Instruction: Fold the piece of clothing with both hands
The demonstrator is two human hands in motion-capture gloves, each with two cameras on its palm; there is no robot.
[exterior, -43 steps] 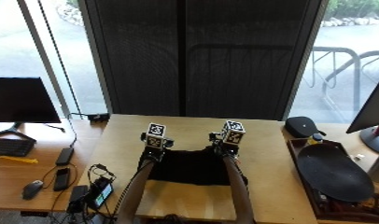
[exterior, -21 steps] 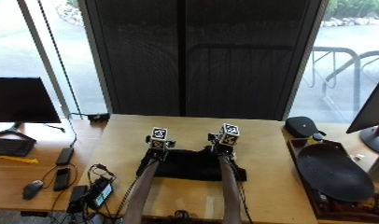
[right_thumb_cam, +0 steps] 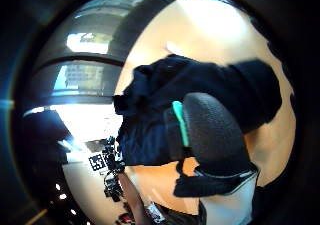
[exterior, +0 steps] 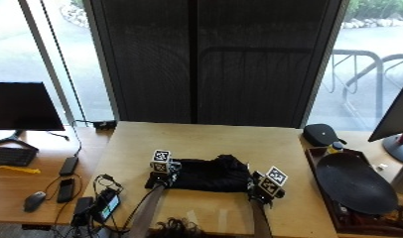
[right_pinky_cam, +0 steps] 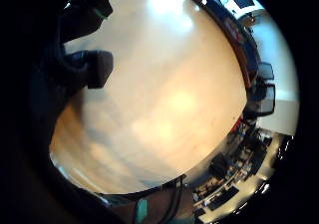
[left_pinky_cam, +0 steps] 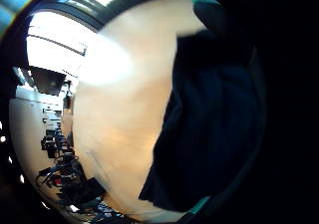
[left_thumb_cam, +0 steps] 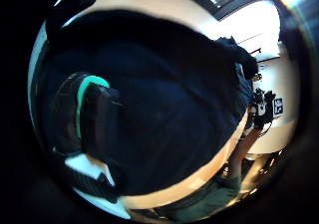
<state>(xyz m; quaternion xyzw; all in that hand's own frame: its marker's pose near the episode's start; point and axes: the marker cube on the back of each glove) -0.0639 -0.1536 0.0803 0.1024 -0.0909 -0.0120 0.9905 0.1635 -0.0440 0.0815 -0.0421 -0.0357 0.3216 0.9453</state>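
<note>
A black piece of clothing (exterior: 205, 174) lies as a narrow bunched band across the wooden table (exterior: 188, 139). My left hand (exterior: 157, 181) is at its left end and my right hand (exterior: 259, 191) at its right end. In the left thumb side palm view the thumb (left_thumb_cam: 87, 109) lies on the dark cloth (left_thumb_cam: 164, 99), pinching it. The right thumb (right_thumb_cam: 210, 130) is pressed onto a gathered fold of the cloth (right_thumb_cam: 150, 130). The right hand's curled fingers (right_pinky_cam: 92, 67) show at the cloth's edge over bare table.
A dark tray with a large black round object (exterior: 353, 183) stands at the table's right, with a black case (exterior: 320, 134) behind it. Cables and a phone (exterior: 96, 203) lie at the left edge. Monitors stand far left (exterior: 23, 106) and far right (exterior: 396, 124).
Both hands have come back toward the person with the cloth's far edge, the right one also moving outward. The garment has gone from a wider patch to a narrower band.
</note>
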